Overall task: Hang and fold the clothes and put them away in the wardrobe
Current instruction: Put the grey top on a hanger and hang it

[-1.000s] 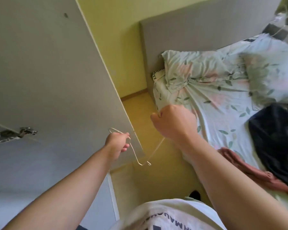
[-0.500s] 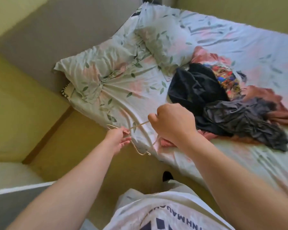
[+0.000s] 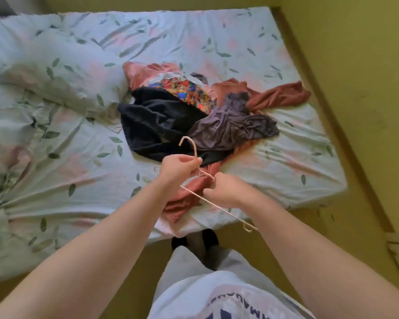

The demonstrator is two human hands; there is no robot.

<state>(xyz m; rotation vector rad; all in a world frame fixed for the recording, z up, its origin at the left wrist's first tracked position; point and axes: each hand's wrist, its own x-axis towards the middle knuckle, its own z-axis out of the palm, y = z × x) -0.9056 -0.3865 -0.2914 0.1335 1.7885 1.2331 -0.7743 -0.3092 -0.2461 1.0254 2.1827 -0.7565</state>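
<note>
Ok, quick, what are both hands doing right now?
Left hand: grips the hanger below its hook.
Right hand: holds the same hanger's arm.

White T-shirt (image 3: 189, 279) with dark blue lettering (image 3: 226, 306), bare forearms (image 3: 101, 240), dark footwear (image 3: 211, 237).

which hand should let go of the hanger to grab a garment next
Probably the right. The left hand grips the hanger just under its hook and could carry it alone; the right hand holds its bar directly over the rust garment at the bed edge.
</note>
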